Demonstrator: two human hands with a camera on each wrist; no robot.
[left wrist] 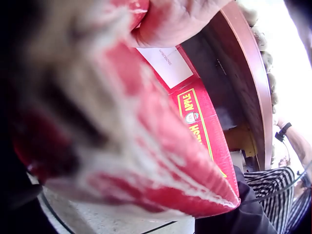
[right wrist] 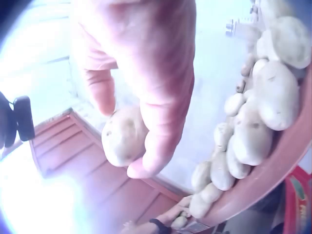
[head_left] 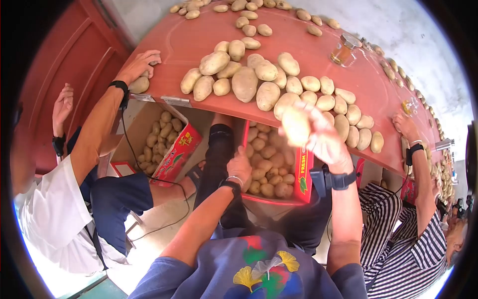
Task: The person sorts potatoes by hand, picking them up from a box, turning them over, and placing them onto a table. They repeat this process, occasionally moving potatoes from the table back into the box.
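My right hand (head_left: 318, 137) is raised in front of the red table's edge and holds a pale potato (head_left: 296, 125) in its fingertips. In the right wrist view the same potato (right wrist: 124, 136) sits between the thumb and fingers of that hand (right wrist: 146, 92). My left hand (head_left: 240, 167) is down in the red cardboard box (head_left: 302, 172) of potatoes under the table. The left wrist view is mostly blurred red cardboard (left wrist: 195, 122), with part of the hand (left wrist: 170, 19) curled over the box edge.
A heap of potatoes (head_left: 264, 82) covers the red table (head_left: 184, 45), with a small glass jar (head_left: 344, 51) further back. A second box of potatoes (head_left: 159, 142) stands to the left. Other people's hands (head_left: 142, 65) and an arm (head_left: 416, 164) work at both sides.
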